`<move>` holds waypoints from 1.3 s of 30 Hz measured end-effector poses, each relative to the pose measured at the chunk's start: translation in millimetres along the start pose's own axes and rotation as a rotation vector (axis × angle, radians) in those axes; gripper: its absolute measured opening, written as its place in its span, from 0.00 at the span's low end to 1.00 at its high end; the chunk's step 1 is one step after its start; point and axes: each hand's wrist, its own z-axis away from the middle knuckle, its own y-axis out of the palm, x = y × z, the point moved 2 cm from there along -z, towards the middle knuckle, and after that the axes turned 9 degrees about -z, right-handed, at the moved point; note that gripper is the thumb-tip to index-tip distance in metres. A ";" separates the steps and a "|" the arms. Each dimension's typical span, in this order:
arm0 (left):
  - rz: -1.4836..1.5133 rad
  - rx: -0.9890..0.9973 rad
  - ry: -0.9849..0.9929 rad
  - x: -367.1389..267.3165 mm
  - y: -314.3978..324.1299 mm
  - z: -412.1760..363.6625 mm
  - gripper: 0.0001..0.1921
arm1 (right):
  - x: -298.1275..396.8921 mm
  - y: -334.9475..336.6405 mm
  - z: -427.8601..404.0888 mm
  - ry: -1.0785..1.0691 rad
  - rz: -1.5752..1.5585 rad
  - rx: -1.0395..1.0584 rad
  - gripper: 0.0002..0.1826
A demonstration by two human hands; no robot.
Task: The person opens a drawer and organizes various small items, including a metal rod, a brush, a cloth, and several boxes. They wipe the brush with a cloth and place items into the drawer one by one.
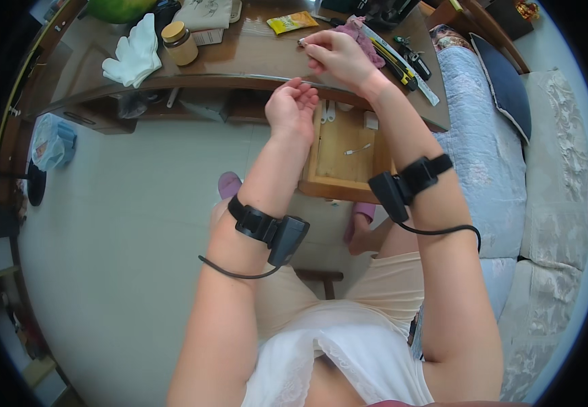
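My right hand is over the desk top, its thumb and index finger pinching a small shiny object too small to identify. My left hand is palm up by the desk's front edge, fingers loosely curled, with nothing visible in it. Below my hands an open wooden drawer juts from the desk. It holds a short white cable, a small white box and slim white items. A yellow packet lies beyond my right hand, and a pink cloth lies beside it.
On the desk are white gloves, a jar with a yellow lid, a yellow-and-black utility knife and keys. A lined blue bin stands at left. A bed with a blue quilt is at right.
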 end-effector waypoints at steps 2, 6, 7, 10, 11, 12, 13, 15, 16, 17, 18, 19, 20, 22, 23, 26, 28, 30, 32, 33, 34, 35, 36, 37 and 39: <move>-0.061 0.097 -0.115 5.6 0.8 4.5 0.17 | -4.0 -7.2 19.3 0.034 -0.014 0.018 0.12; -0.213 0.169 -0.135 10.5 -2.2 4.1 0.21 | -17.3 -22.4 68.4 0.139 -0.087 0.052 0.12; -0.270 0.101 -0.065 6.4 -1.3 11.0 0.22 | -24.0 -26.3 79.8 0.182 -0.129 0.078 0.12; -0.320 0.048 -0.019 4.9 -4.5 7.7 0.23 | -68.7 -41.2 102.6 0.351 -0.093 0.067 0.13; -0.327 0.036 -0.016 5.6 -4.1 7.9 0.23 | -84.3 -44.8 108.6 0.470 -0.072 0.071 0.13; -0.334 0.021 -0.011 7.5 -4.6 8.6 0.24 | -101.3 -46.5 109.8 0.536 -0.062 0.062 0.14; -0.342 0.021 -0.014 8.8 -5.7 9.6 0.24 | -111.4 -42.6 109.4 0.538 -0.070 0.058 0.14; -0.341 0.027 -0.049 12.3 -8.4 10.8 0.25 | -132.4 -32.2 106.9 0.623 -0.008 0.063 0.13; -0.346 0.025 -0.050 14.7 -8.7 9.9 0.25 | -141.8 -27.9 105.0 0.624 -0.014 0.063 0.13; -0.347 0.009 -0.049 17.6 -8.9 8.4 0.23 | -151.1 -24.0 102.9 0.644 -0.020 0.061 0.11; -0.346 -0.009 -0.047 18.7 -9.7 7.4 0.21 | -154.5 -18.6 100.5 0.665 -0.027 0.062 0.09; -0.348 -0.014 -0.046 19.4 -10.3 6.1 0.21 | -157.1 -13.8 97.6 0.667 -0.030 0.066 0.09; -0.345 -0.014 -0.040 19.9 -10.8 4.8 0.20 | -160.0 -9.8 94.9 0.684 0.005 0.047 0.10; -0.344 -0.011 -0.040 20.8 -8.5 4.5 0.20 | -168.1 -7.3 91.3 0.704 0.039 0.023 0.11; -0.343 0.005 -0.051 21.1 -7.5 4.8 0.23 | -175.2 -6.9 89.4 0.705 0.039 -0.005 0.10; -0.344 0.017 -0.060 20.2 -7.2 2.2 0.26 | -178.7 -2.8 82.5 0.737 0.127 -0.027 0.09; -0.344 0.014 -0.056 19.4 -8.0 2.0 0.26 | -178.2 1.1 80.2 0.766 0.217 -0.020 0.11; -0.344 -0.004 -0.067 19.1 -8.7 3.3 0.25 | -176.6 4.2 79.7 0.656 0.526 0.032 0.12; -0.346 0.014 -0.082 26.2 -1.2 4.6 0.25 | -193.5 -8.4 83.2 0.612 0.526 0.026 0.11; -0.353 0.004 -0.091 26.7 -3.1 5.5 0.24 | -189.1 -6.2 83.6 0.568 0.513 0.046 0.10; -0.350 0.007 -0.087 27.0 -4.0 6.0 0.24 | -185.1 -5.7 85.2 0.562 0.517 0.046 0.10; -0.360 0.020 -0.094 28.0 -4.3 6.4 0.24 | -179.7 -6.1 89.7 0.473 0.588 -0.002 0.08; -0.370 0.032 -0.100 28.3 -5.0 6.8 0.24 | -166.6 -4.6 94.0 0.383 0.658 -0.049 0.08; -0.366 0.038 -0.097 29.0 -4.5 7.7 0.24 | -156.8 -5.1 98.1 0.378 0.664 -0.052 0.08; -0.367 0.059 -0.111 31.3 -3.2 9.2 0.22 | -137.5 -7.8 105.0 0.347 0.625 -0.042 0.09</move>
